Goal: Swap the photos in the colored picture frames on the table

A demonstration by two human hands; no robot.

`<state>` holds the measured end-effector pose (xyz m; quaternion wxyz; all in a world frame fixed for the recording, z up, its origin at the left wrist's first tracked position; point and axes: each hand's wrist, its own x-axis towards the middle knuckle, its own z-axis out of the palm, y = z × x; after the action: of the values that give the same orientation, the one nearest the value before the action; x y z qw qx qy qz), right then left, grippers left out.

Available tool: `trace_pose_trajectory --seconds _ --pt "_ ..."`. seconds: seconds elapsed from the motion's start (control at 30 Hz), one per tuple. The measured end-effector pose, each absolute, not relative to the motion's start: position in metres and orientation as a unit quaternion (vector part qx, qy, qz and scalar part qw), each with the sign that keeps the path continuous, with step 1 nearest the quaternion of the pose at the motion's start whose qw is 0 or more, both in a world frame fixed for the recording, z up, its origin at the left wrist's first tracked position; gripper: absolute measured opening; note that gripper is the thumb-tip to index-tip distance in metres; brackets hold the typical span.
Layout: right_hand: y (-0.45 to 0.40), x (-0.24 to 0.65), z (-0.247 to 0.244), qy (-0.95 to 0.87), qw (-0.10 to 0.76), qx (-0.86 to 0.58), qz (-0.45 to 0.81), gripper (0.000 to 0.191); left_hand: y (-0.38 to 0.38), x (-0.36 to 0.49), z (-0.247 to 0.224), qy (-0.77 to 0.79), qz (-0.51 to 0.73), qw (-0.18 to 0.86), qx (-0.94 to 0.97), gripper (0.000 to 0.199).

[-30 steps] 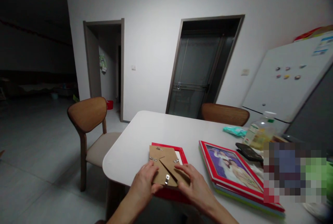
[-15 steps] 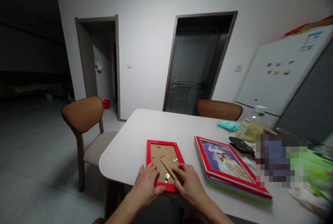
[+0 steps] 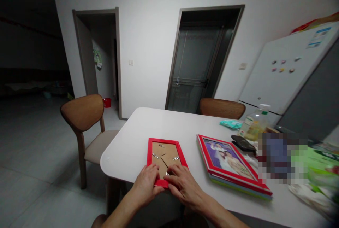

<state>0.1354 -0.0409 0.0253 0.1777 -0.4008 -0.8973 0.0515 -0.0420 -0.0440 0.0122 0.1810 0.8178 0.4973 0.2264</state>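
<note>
A red picture frame (image 3: 150, 150) lies face down on the white table (image 3: 169, 122), its brown backing board (image 3: 169, 148) and small metal clips showing. My left hand (image 3: 148, 183) grips the frame's near left corner, thumb along the near edge. My right hand (image 3: 182, 185) is over the near right part, its fingers bent at the near metal clip and partly covering it. To the right, a stack of frames lies with a red-framed photo (image 3: 227, 159) on top.
Right of the stack are a dark phone-like object (image 3: 243, 144), a bottle of yellow liquid (image 3: 253, 125), a teal packet (image 3: 230, 124) and a green bag (image 3: 315, 164). Wooden chairs stand at the left (image 3: 83, 113) and behind the table (image 3: 221, 108).
My right hand has moved left across the backing onto the near clip, which was uncovered before. My left hand still holds the near left corner. The view has shifted slightly.
</note>
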Motion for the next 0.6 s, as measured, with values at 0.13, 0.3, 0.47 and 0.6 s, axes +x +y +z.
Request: trace_pose_trajectory --seconds 0.13,0.3,0.47,0.6 --pt "-0.042 0.139 0.023 -0.902 0.183 -0.386 0.067 0.020 -0.046 -0.043 0.014 0.497 0.233 0.183 0.815 0.041" --pt "-0.011 0.149 0.011 -0.819 0.261 -0.510 0.030 0.032 -0.045 -0.045 0.014 0.498 0.235 0.181 0.815 0.035" --pt "0.013 0.154 0.004 -0.790 0.226 -0.569 -0.003 0.026 -0.043 -0.046 0.011 0.503 0.229 0.184 0.813 0.042" --pt "0.014 0.153 0.001 -0.787 0.222 -0.576 0.002 0.026 -0.042 -0.046 0.009 0.508 0.233 0.191 0.807 0.056"
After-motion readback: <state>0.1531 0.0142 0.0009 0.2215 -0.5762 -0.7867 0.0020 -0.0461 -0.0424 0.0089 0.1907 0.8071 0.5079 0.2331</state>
